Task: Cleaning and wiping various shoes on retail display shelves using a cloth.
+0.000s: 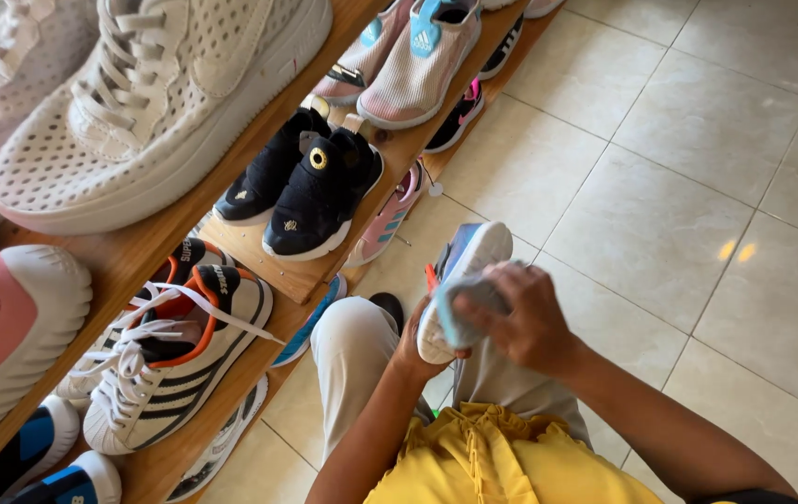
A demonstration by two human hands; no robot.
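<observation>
A blue sneaker with a white sole (467, 261) is held above my lap, toe pointing away from me. My left hand (415, 347) grips it from underneath at the heel end. My right hand (522, 317) presses a small light-blue cloth (462, 304) against the side of the sole. I am seated, with beige trousers (354, 355) and a yellow top (492, 462) visible below the shoe.
A stepped wooden shoe rack (138, 252) fills the left side. It carries large white mesh sneakers (152, 103), a black pair (310, 187), pink-grey shoes (413, 65) and white shoes with orange trim (175, 359). Beige floor tiles (679, 187) spread to the right.
</observation>
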